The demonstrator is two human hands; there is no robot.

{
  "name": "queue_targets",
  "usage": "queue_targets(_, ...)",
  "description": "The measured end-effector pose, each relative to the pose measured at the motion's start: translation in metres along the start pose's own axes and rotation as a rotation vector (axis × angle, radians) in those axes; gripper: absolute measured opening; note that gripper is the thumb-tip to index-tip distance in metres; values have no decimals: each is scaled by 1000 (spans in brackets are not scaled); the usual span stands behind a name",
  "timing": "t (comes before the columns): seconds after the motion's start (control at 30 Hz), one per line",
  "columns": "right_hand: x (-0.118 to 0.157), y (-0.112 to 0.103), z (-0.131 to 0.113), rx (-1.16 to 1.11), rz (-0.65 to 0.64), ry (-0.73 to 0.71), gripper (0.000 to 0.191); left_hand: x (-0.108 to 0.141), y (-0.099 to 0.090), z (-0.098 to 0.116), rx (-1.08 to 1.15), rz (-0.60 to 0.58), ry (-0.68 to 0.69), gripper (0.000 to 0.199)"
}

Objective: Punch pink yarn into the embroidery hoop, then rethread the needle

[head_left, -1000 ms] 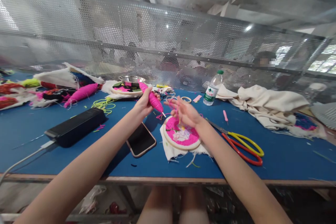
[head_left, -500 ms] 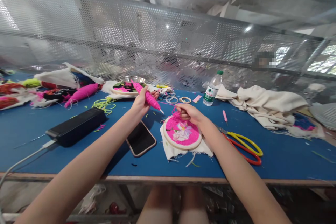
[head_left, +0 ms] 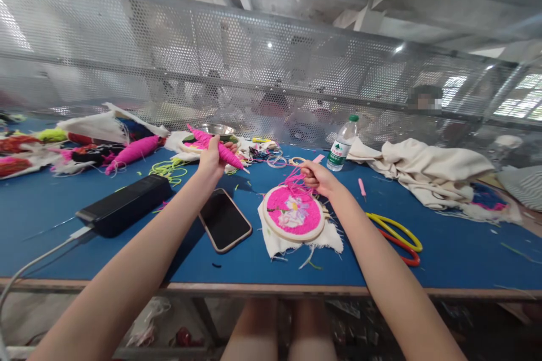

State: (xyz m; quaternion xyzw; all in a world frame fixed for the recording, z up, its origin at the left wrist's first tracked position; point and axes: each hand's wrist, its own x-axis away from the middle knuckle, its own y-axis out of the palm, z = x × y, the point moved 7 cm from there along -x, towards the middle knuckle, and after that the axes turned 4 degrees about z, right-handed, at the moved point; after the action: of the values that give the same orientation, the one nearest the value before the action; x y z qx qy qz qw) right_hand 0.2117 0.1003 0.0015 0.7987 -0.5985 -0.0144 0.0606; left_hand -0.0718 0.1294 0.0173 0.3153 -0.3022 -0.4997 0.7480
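My left hand point(head_left: 215, 157) is closed around a spindle of bright pink yarn point(head_left: 231, 157), its pale tip pointing right and down. Pink strands run from it across to my right hand point(head_left: 315, 176), which pinches the yarn with its fingers curled. Below that hand lies a round embroidery hoop point(head_left: 266, 215) on frayed white cloth point(head_left: 271, 245). Its pink ground carries a white and lilac flower point(head_left: 294, 211). Loose pink yarn point(head_left: 296, 179) hangs over the hoop's upper edge.
A phone point(head_left: 224, 220) lies left of the hoop, near a black power bank point(head_left: 125, 203). Yellow and red scissor handles point(head_left: 400, 237) are right of my forearm. A water bottle point(head_left: 341, 144), a pink-handled tool point(head_left: 362, 187) and cream cloth point(head_left: 423, 166) are farther back, before a perforated metal screen point(head_left: 254, 67).
My hands have moved apart: the left with the spindle to the left, the right slightly rightward and up. More pink yarn is stretched between them and above the hoop.
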Motion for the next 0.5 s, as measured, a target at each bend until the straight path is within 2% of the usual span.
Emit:
queue_targets(0.1,-1,-16,-5,-45,65,-31,35,6,8,-4,-43,-61,47,13)
queue_targets(0.3,-3,-29,-4,-98,135,-67,36,13,15,-13,-72,-139,-78,19)
queue_targets(0.43,-4,-35,-9,-129,174,-85,35,18,23,-12,-236,-281,-21,13)
queue_targets(0.5,-2,-40,-12,-144,200,-95,35,24,27,-16,-399,-369,4,14)
